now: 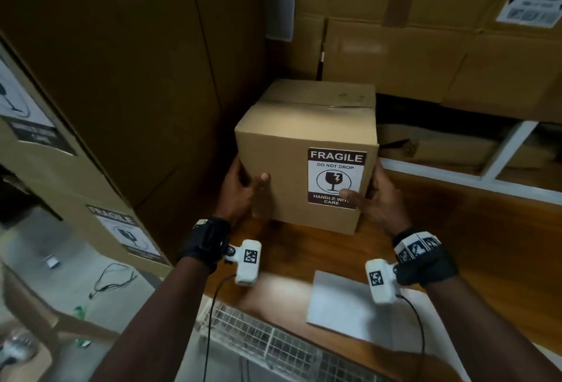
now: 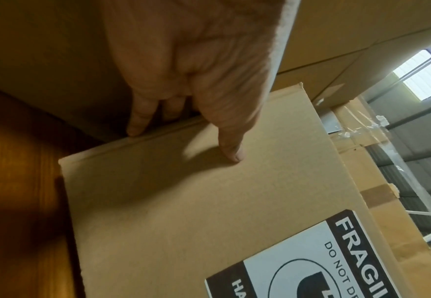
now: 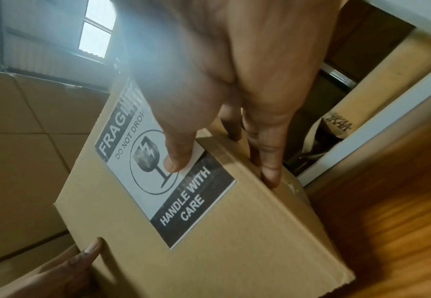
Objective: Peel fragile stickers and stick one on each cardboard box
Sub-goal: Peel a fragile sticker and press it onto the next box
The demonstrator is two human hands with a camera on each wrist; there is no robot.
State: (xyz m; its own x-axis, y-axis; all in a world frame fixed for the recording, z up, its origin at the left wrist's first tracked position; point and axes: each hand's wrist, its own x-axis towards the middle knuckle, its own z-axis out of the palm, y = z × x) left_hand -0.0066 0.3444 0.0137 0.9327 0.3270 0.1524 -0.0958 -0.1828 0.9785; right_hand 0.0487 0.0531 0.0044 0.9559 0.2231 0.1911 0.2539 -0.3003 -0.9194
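Note:
A small brown cardboard box [image 1: 282,150] stands on the wooden table [image 1: 486,244], a black-and-white FRAGILE sticker [image 1: 334,179] stuck on its near face. My left hand [image 1: 240,191] grips the box's left edge, thumb on the near face [image 2: 230,139], fingers round the side. My right hand [image 1: 378,196] grips the right edge, its thumb pressing on the sticker [image 3: 163,177], fingers along the right side. A white sheet [image 1: 343,305] lies on the table near me, under my right wrist.
Tall stickered cartons [image 1: 76,183] stand close on the left. Large stacked boxes [image 1: 425,46] fill the back and right, over a white shelf frame [image 1: 504,150]. A wire mesh basket [image 1: 273,348] sits below the table's front edge. Cables lie on the floor at left.

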